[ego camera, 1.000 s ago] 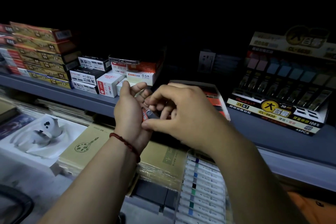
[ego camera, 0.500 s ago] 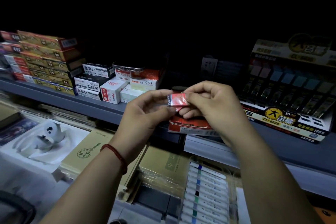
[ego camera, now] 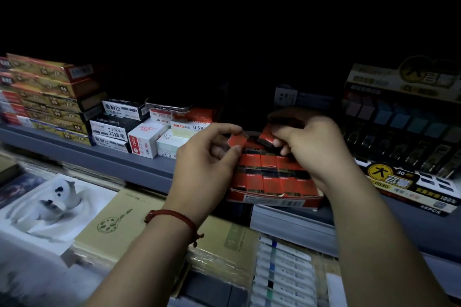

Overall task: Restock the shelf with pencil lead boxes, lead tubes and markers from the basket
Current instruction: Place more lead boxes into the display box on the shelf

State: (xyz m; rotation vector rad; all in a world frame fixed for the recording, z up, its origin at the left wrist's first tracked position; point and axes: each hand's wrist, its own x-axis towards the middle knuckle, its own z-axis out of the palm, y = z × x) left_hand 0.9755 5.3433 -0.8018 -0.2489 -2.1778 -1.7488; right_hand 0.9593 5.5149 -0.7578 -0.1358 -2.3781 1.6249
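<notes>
An open red display box [ego camera: 274,200] full of small red and black lead tubes sits on the grey shelf [ego camera: 139,166]. My left hand [ego camera: 209,157] pinches one red lead tube [ego camera: 238,141] just above the box's left side. My right hand [ego camera: 309,142] pinches another red and black lead tube [ego camera: 267,138] over the back row of the box. The two tubes are a little apart. No basket or markers show.
Left on the shelf stand small white and black lead boxes [ego camera: 147,139] with a phone [ego camera: 167,107] on top, and stacked yellow boxes [ego camera: 50,97]. A large lead display [ego camera: 409,152] stands right. Below lie notebooks [ego camera: 124,222] and a marker set [ego camera: 284,271].
Both hands rose from in front of the shelf edge to over the red box. The single packet held between them is now split: one tube in each hand.
</notes>
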